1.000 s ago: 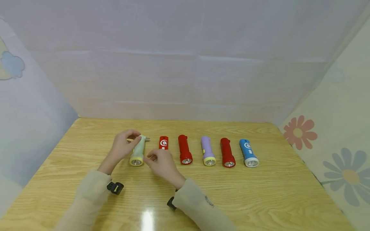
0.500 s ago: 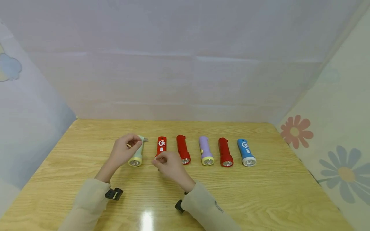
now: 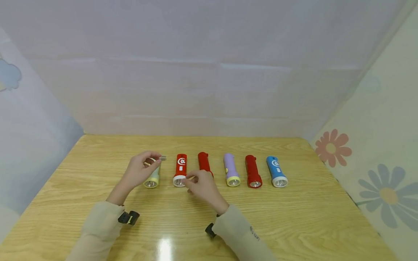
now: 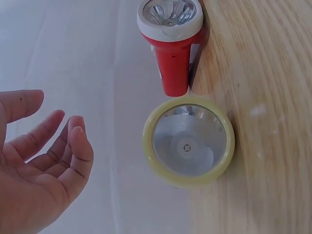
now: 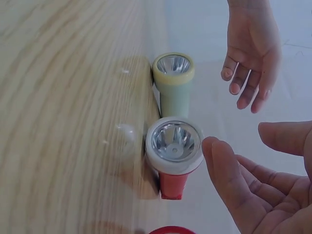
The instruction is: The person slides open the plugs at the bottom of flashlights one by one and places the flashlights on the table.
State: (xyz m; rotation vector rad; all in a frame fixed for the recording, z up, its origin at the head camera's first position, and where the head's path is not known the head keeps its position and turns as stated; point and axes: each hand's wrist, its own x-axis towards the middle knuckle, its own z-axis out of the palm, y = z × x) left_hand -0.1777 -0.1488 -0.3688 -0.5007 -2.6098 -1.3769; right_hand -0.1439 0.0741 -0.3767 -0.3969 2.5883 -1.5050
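Observation:
In the head view my left hand (image 3: 138, 170) hovers over a pale green flashlight (image 3: 155, 173) with a yellow lens rim, hiding part of its handle. The left wrist view shows that hand with loosely bent fingers, apart from the flashlight and holding nothing. To the right lies a red flashlight with a white head (image 3: 180, 170). My right hand (image 3: 204, 186) is beside that white head, fingers relaxed, with no object in its grasp. In the right wrist view its fingertips (image 5: 214, 151) are close to the white rim. It partly covers a second, all-red flashlight (image 3: 204, 161).
Farther right in the same row lie a purple flashlight (image 3: 230, 168), another all-red flashlight (image 3: 253, 170) and a blue one (image 3: 276, 170). All lenses face the person. The wooden table (image 3: 294, 224) meets a pale cloth backdrop (image 3: 196, 90) behind.
My right hand has moved right, from beside the green flashlight to past the red-and-white one, which is now uncovered. The left hand stays almost in place over the green flashlight.

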